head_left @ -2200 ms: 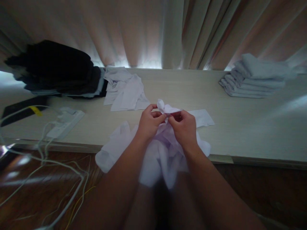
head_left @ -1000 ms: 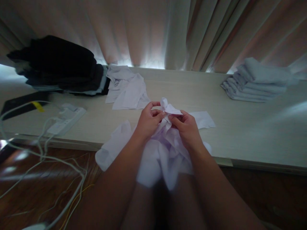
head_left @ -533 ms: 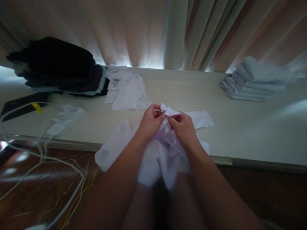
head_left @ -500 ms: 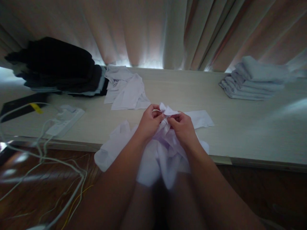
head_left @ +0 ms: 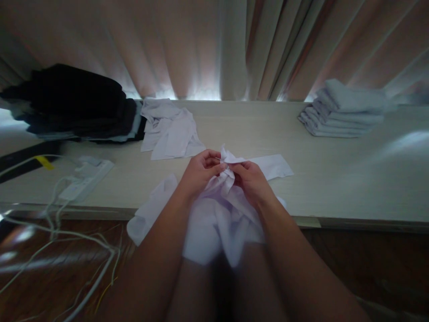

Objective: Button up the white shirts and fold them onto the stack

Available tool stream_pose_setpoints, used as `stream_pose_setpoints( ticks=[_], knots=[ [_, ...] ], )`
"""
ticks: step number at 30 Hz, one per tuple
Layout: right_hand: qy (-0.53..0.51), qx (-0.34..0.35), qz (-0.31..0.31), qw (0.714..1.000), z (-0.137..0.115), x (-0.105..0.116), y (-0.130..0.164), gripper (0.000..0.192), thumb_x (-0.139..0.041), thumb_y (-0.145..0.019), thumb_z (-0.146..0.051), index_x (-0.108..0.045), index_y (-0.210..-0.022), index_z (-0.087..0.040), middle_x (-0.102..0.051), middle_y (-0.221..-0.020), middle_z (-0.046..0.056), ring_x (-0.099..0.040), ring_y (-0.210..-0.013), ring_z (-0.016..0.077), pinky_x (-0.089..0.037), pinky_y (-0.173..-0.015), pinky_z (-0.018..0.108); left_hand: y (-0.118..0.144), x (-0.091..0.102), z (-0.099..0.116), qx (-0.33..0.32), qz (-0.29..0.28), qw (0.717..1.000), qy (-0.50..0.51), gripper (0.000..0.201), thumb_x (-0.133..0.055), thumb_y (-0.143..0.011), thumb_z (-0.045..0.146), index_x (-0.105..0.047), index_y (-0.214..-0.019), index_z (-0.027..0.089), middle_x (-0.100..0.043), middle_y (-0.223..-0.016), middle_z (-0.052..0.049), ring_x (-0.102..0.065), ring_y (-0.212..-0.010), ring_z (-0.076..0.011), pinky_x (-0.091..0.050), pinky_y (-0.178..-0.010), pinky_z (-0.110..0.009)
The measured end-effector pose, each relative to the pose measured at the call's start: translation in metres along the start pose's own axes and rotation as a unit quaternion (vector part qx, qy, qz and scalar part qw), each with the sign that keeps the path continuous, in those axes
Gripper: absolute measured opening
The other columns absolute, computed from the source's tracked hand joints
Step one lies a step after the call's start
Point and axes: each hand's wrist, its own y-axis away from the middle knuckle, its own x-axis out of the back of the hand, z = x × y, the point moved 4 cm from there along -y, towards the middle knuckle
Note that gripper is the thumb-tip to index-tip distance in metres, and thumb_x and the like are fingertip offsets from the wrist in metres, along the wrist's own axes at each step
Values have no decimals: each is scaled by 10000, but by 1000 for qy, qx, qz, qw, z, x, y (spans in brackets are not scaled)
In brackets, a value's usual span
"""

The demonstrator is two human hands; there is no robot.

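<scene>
A white shirt-like garment [head_left: 231, 214] lies bunched across my lap and the edge of the pale bench. One of its flat ends reaches out to the right, and another hangs over the edge at the left. My left hand [head_left: 205, 172] pinches a gathered part of the cloth between thumb and fingers. Close beside it, my right hand [head_left: 247, 176] grips the same gathered part, its thumb pointing left. A small peak of fabric sticks up between the two hands. Whatever detail lies between the thumbs is too small to make out.
Another white garment [head_left: 174, 129] lies loosely spread behind my left hand. Dark folded clothes [head_left: 73, 103] are stacked at the far left, folded pale clothes [head_left: 345, 112] at the right. A power strip [head_left: 87, 179] with cables sits at left. Curtains [head_left: 187, 49] hang behind the bench.
The view has shifted slightly. Both hands still grip the cloth; the thumbs are closer together and the raised fabric peak has changed shape.
</scene>
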Motion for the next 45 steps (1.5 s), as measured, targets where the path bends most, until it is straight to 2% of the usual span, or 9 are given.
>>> stream_pose_setpoints(
  ticks=[4,8,10,13,16,19,23,31,45],
  knots=[
    [9,20,2,1000,0,1,-2,293,-684,-783,-470,-636,-801,-182,-626,-684,1,-581,-611,150,-504,-599,280,1,0,6,-11,7,1000,-18,237,-820,-680,295,-681,-821,166,-675,-736,-8,-601,-652,-115,-477,-623,-221],
    [58,125,135,981,-14,11,2,370,-719,-755,-410,-548,-1034,-237,-640,-861,-6,-600,-674,146,-505,-617,269,1,2,8,-17,17,999,-21,222,-791,-725,330,-704,-851,168,-670,-753,-7,-581,-654,-113,-461,-612,-218],
    [116,201,189,954,-27,14,8,532,-746,-719,-325,-500,-1187,-275,-629,-1137,45,-638,-902,180,-521,-730,298,1,3,8,-23,21,999,-19,221,-773,-744,342,-711,-875,175,-675,-778,-12,-583,-670,-118,-461,-621,-221],
    [222,264,132,929,-39,8,12,449,-739,-745,-286,-581,-1166,-289,-542,-1380,64,-515,-1265,241,-454,-983,394,0,5,9,-36,25,999,-1,237,-743,-780,344,-708,-958,191,-687,-847,-22,-598,-717,-126,-464,-646,-221],
    [246,269,75,928,-39,3,12,110,-678,-839,-326,-642,-906,-246,-661,-1218,52,-512,-1283,249,-357,-1092,428,1,7,12,-54,40,998,5,266,-719,-808,335,-691,-1037,204,-683,-887,-24,-594,-734,-125,-455,-643,-211],
    [213,249,88,941,-36,6,8,131,-649,-873,-351,-630,-881,-222,-701,-996,38,-624,-1033,222,-441,-957,356,2,8,14,-64,60,996,-7,256,-705,-819,309,-681,-1047,195,-670,-888,-21,-582,-732,-120,-446,-639,-202],
    [209,213,107,949,-31,12,4,222,-625,-894,-410,-609,-838,-196,-623,-777,2,-555,-722,165,-431,-692,278,2,8,16,-77,69,994,-20,213,-674,-823,240,-669,-1028,184,-657,-884,-20,-570,-725,-116,-445,-641,-202],
    [185,130,-27,974,-24,11,0,299,-744,-796,-465,-658,-821,-180,-647,-795,13,-568,-733,166,-415,-667,276,3,9,19,-95,74,991,-64,209,-655,-816,222,-653,-1023,192,-648,-842,-13,-575,-722,-123,-457,-653,-213],
    [108,109,40,987,-19,20,-6,349,-647,-856,-508,-632,-774,-169,-603,-721,11,-510,-654,152,-403,-586,257,0,14,17,-50,119,986,-105,258,-636,-825,284,-613,-1061,182,-692,-846,-24,-639,-736,-139,-500,-673,-238]
  ],
)
